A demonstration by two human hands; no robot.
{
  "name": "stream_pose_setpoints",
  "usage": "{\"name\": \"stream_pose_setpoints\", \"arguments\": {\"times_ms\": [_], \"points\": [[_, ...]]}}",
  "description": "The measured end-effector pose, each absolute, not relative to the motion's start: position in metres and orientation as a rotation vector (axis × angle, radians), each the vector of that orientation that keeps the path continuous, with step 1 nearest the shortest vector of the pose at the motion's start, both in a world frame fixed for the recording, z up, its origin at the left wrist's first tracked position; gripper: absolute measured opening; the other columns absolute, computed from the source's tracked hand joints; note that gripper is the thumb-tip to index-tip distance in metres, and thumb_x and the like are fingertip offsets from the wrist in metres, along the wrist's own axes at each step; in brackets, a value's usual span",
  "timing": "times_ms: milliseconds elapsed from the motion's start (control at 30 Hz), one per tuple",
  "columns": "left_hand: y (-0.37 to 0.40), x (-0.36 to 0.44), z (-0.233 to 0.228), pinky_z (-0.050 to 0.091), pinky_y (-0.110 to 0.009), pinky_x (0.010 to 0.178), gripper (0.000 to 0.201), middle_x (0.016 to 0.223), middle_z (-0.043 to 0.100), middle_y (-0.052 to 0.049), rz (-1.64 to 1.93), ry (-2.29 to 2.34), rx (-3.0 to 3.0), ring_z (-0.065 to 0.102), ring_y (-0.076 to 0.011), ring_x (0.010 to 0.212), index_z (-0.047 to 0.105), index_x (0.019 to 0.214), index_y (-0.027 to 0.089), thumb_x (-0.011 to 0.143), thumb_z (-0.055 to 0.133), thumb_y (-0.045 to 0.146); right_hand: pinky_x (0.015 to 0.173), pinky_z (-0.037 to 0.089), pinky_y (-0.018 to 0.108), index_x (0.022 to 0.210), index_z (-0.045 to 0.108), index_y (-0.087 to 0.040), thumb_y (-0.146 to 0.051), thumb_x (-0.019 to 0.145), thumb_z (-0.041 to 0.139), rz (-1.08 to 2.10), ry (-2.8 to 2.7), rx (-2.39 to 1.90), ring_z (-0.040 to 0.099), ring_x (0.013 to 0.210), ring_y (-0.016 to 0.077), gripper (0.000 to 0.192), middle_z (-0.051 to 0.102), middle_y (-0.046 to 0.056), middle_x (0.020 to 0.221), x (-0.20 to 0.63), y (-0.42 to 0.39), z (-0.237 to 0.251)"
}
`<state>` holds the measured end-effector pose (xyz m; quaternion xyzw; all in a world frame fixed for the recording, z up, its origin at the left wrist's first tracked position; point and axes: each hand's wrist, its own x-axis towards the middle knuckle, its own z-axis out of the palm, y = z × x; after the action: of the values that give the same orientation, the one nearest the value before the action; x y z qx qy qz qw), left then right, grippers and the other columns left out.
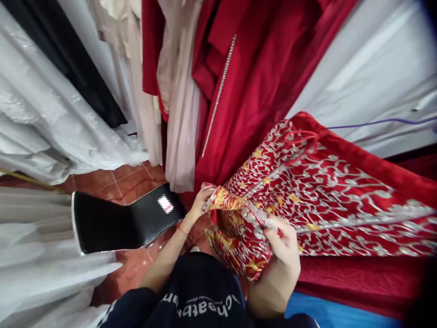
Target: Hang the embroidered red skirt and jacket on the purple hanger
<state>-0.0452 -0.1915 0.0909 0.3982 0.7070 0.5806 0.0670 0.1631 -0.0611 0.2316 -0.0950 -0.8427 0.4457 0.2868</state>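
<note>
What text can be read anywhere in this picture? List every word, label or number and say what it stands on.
White lettering on the person's dark top: upside down to the camera and curved; a fragment looks like "heat", the rest is not legible.
Smaller line of print below it on the same top: too small and blurred to read.
Pale patch on the black chair: blurred, unreadable.

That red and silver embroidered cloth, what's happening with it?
A person is handling the red embroidered cloth with both hands. The left hand pinches a folded gold-patterned corner, while the right hand grips the bunched edge nearer the body. The rest of the cloth spreads out to the right. Red garments and white garments hang around, and a black chair stands on the tiled floor.
</note>
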Motion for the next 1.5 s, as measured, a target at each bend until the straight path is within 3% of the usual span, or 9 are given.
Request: {"name": "stream_pose_setpoints", "arguments": {"times_ms": [100,267,400,633,833,933,1067,1267,1500], "points": [[-0.171,-0.049,0.097,0.051,-0.034,0.081,0.014,0.084,0.072,-0.008,1.637,2.218,1.269,0.066,-0.022,0.082,0.071,0.084,0.019,0.078,0.066,0.031,0.054,0.035,0.026,0.064,0.053,-0.02,-0.05,0.089,0.062,1.13,-2.13,-0.54,0.04,0.053,0.0116,0.04,0.045,-0.003,0.057,0.189,-0.037,0.227],[-0.164,-0.063,0.129,0.036,-0.027,0.059,0.012,0.055,0.054,0.0,1.503,2.412,1.35,0.049,-0.0146,0.055,0.065,0.068,0.019,0.077,0.059,0.025,0.067,0.043,0.028,0.085,0.064,-0.02,-0.049,0.091,0.059,0.916,-2.0,-0.945,0.054,0.068,0.0159,0.03,0.062,0.0,0.074,0.201,-0.017,0.21],[-0.157,-0.085,0.168,0.029,-0.026,0.058,0.018,0.052,0.048,0.002,1.442,2.537,1.395,0.045,-0.0129,0.052,0.06,0.063,0.02,0.078,0.059,0.029,0.085,0.047,0.037,0.101,0.062,-0.019,-0.047,0.094,0.056,0.713,-2.04,-0.967,0.063,0.091,0.0228,0.029,0.068,0.009,0.098,0.187,-0.004,0.205],[-0.134,-0.139,0.244,0.026,-0.027,0.058,0.03,0.053,0.053,0.001,1.089,3.009,1.415,0.053,-0.0147,0.054,0.056,0.062,0.021,0.087,0.055,0.038,0.093,0.046,0.04,0.1,0.061,-0.021,-0.032,0.098,0.049,0.261,-2.091,-0.562,0.06,0.101,0.0226,0.017,0.066,0.01,0.102,0.105,0.031,0.276],[-0.101,-0.177,0.292,0.035,-0.029,0.065,0.025,0.074,0.073,-0.003,1.128,3.142,1.296,0.069,-0.0236,0.076,0.068,0.101,0.027,0.092,0.055,0.046,0.102,0.034,0.053,0.123,0.057,-0.018,-0.036,0.099,0.042,-0.303,-2.187,-0.669,0.046,0.13,0.0346,0.033,0.057,0.018,0.133,0.009,0.083,0.348],[-0.081,-0.194,0.302,0.04,-0.031,0.07,0.03,0.082,0.077,-0.004,1.116,3.135,1.274,0.07,-0.0259,0.082,0.069,0.108,0.029,0.092,0.055,0.05,0.096,0.036,0.053,0.123,0.056,-0.01,-0.039,0.1,0.04,-0.379,-2.259,-0.879,0.059,0.11,0.0354,0.04,0.066,0.024,0.116,-0.007,0.1,0.357],[-0.049,-0.214,0.312,0.045,-0.035,0.073,0.033,0.087,0.077,-0.007,1.063,3.154,1.253,0.071,-0.0279,0.085,0.073,0.105,0.03,0.092,0.053,0.053,0.076,0.04,0.039,0.096,0.059,-0.016,-0.045,0.1,0.038,-0.293,-2.324,-0.862,0.062,0.07,0.0229,0.036,0.069,0.011,0.077,0.003,0.097,0.353],[0.007,-0.199,0.337,0.048,-0.037,0.072,0.028,0.088,0.076,-0.009,0.918,3.0,1.476,0.071,-0.0307,0.087,0.073,0.101,0.027,0.092,0.054,0.044,0.072,0.04,0.032,0.086,0.058,-0.02,-0.041,0.101,0.045,-0.109,-2.41,-0.477,0.055,0.059,0.0145,0.029,0.064,0.001,0.068,0.037,0.069,0.361],[0.075,-0.136,0.379,0.048,-0.034,0.071,0.025,0.089,0.075,-0.012,0.734,2.67,2.039,0.071,-0.027,0.084,0.073,0.1,0.018,0.092,0.052,0.029,0.076,0.045,0.034,0.096,0.061,-0.021,-0.034,0.097,0.054,0.12,-2.462,-0.274,0.061,0.071,0.0166,0.016,0.068,0.002,0.08,0.043,0.053,0.372]]}}
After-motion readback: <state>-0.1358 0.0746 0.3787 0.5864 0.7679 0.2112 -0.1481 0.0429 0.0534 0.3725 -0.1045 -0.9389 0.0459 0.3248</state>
